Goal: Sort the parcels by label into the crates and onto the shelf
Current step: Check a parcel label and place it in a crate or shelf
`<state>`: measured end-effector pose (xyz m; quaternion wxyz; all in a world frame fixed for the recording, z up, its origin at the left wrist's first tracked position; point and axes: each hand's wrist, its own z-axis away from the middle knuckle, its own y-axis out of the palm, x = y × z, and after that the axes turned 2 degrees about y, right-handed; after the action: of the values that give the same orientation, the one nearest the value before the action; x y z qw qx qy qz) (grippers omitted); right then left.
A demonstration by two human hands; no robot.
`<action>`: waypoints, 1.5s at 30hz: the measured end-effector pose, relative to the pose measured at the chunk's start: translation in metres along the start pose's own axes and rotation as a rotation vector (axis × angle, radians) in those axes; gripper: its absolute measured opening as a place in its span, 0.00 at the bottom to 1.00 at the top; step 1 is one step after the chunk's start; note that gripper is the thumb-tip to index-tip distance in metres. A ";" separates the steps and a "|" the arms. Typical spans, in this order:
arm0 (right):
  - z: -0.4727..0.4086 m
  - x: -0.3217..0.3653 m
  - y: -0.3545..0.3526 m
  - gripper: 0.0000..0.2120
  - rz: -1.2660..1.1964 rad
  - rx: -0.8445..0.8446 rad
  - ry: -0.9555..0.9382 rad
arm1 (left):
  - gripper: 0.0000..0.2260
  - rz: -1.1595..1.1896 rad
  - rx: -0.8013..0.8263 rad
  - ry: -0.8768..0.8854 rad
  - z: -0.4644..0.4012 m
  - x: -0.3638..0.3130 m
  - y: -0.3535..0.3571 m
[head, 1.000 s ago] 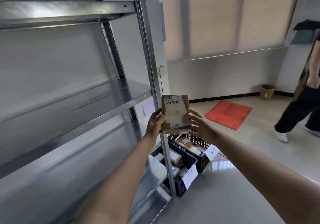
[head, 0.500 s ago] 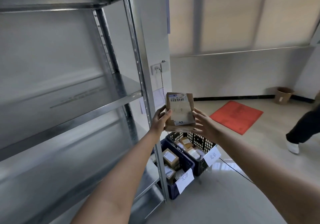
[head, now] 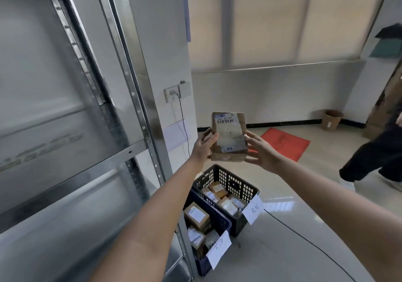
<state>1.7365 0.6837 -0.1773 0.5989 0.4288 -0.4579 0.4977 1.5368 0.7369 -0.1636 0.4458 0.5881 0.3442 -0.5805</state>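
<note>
A small cardboard parcel (head: pixel 228 139) is held up at chest height between both hands, well above the two crates on the floor and just to the right of the metal shelf (head: pixel 87 155) upright. It is gripped at its two long sides: the left hand (head: pixel 203 145) is curled round the left edge with the thumb laid on the front face, and the right hand (head: pixel 262 152) is pressed against the right edge with the fingers spread behind it. The hold seems chosen so that the labelled face is turned toward the camera and left uncovered for reading; a barcode strip is seen at the top and handwritten characters below it. The long axis is kept nearly upright, leaning slightly away at the top, with the label's head pointing up. Below, a black crate (head: pixel 230 183) and a blue crate (head: pixel 215 223) are set side by side, each tagged with a paper sign and already holding parcels, so the label is probably being matched to a tag before a drop
</note>
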 end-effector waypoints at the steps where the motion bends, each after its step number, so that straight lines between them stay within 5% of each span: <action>1: -0.010 0.000 -0.002 0.24 0.004 0.001 0.004 | 0.21 0.000 -0.003 -0.002 -0.009 0.001 -0.001; 19: -0.144 0.013 0.000 0.23 0.081 0.331 0.066 | 0.21 -0.004 -0.344 -0.046 -0.084 0.014 -0.022; 34: -0.178 0.020 -0.067 0.15 0.121 0.604 0.134 | 0.20 0.024 -0.649 -0.047 -0.090 0.038 0.059; 45: -0.188 0.007 -0.100 0.12 0.130 0.646 0.156 | 0.21 -0.016 -0.684 -0.066 -0.094 0.053 0.090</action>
<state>1.8586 0.8540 -0.2168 0.4323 0.5273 -0.2558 0.6854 1.6597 0.7847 -0.2118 0.6236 0.3828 0.5088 -0.4536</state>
